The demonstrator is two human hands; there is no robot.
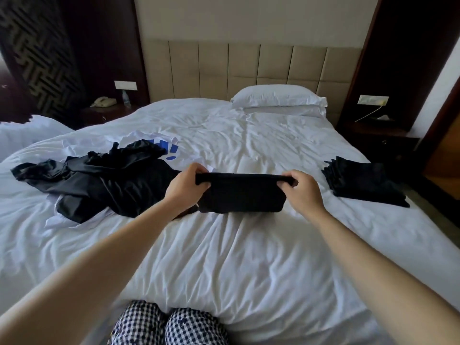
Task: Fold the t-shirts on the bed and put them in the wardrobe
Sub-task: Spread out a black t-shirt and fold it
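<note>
The bed (pixel 249 265) fills most of the view, and its wrinkled white cover lies bare from the near edge up to the middle. The person's knees in checked trousers (pixel 171 324) press against the bed's foot.

Over the middle of the bed, the left hand (pixel 185 186) and the right hand (pixel 302 192) hold a black t-shirt (pixel 242 195) by its two top corners. The fingers (pixel 199 168) of each hand are curled over the upper fold, pinching the cloth against the thumb. The shirt is folded into a compact dark rectangle, stretched taut between the hands, with its lower edge touching the cover.

On the bed's left half lies a crumpled heap of black garments (pixel 99 180), with a white t-shirt with blue print (pixel 171 148) partly under it. At the bed's right edge sits a stack of folded black shirts (pixel 366 181), close to the drop. At the bed's head, a white pillow (pixel 278 97) leans by the padded headboard (pixel 249 68).
</note>
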